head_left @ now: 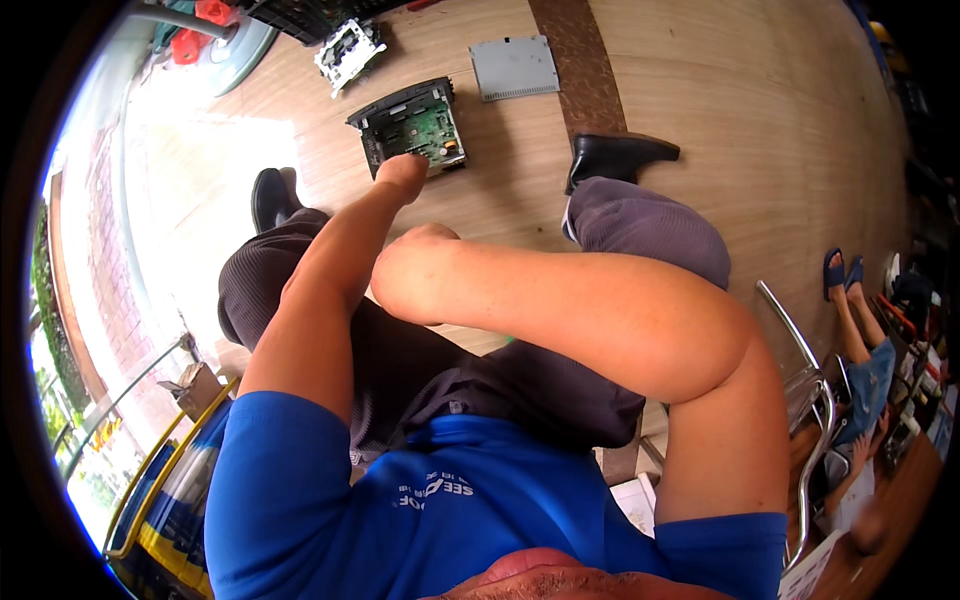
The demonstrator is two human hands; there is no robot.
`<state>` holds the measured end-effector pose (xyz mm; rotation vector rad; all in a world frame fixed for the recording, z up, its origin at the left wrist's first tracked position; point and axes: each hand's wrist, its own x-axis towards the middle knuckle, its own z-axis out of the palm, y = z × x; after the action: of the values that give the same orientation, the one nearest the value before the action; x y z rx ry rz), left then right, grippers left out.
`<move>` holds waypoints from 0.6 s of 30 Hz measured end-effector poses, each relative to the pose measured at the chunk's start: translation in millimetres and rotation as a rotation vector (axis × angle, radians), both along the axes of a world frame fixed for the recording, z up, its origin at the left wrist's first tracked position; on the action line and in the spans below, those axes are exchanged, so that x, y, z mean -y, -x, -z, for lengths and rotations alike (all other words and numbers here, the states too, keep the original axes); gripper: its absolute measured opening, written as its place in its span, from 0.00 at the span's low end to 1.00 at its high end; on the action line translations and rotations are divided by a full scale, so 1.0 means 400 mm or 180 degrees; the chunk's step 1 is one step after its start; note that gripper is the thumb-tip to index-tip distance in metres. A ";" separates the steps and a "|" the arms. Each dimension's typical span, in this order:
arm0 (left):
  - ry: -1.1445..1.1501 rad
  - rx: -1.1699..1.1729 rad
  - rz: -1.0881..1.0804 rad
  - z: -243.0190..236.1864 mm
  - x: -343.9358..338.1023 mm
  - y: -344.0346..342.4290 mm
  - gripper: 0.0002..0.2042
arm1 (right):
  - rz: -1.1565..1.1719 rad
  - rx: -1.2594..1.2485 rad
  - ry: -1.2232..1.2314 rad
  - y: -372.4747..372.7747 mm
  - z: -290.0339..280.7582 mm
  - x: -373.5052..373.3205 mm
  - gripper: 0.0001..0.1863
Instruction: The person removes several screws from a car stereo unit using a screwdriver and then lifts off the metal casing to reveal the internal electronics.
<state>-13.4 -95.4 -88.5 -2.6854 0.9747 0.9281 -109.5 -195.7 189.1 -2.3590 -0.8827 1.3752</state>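
An opened electronic unit [425, 125] with a dark front panel and a bare green circuit board lies on the floor ahead of me. My left hand [403, 174] is at its near edge and overlaps that edge in the view. The hand looks bunched up, but its fingers and anything in them are hidden. Closer to my body, my right hand [418, 245] is bent at the wrist beside my left forearm. Its fingers are turned away from view, so I cannot see whether they hold anything.
Beyond the unit lie a flat grey metal cover [515, 68] and a white-and-black mechanism [349, 55]. A black crate [300, 15] stands at the far left. My shoes [610, 160] flank the work. Chrome chair tubing [825, 420] and another person's legs [850, 318] are at the right.
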 end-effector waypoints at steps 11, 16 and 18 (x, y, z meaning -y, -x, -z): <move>0.0115 -0.0217 -0.0015 0.080 -0.022 0.052 0.08 | -0.0270 -0.0218 0.0424 -0.010 0.016 0.002 0.13; -0.0246 -0.0387 0.0177 0.008 0.015 0.002 0.10 | -0.0135 -0.0014 0.0168 -0.008 -0.017 0.044 0.14; -0.0116 -0.0522 0.0034 -0.049 0.017 -0.048 0.16 | -0.0275 0.0069 0.0155 -0.010 -0.027 0.043 0.14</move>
<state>5.8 -102.2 -68.9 -2.6049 0.9908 1.1676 -105.5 -212.7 199.9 -2.4020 -0.9786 1.4218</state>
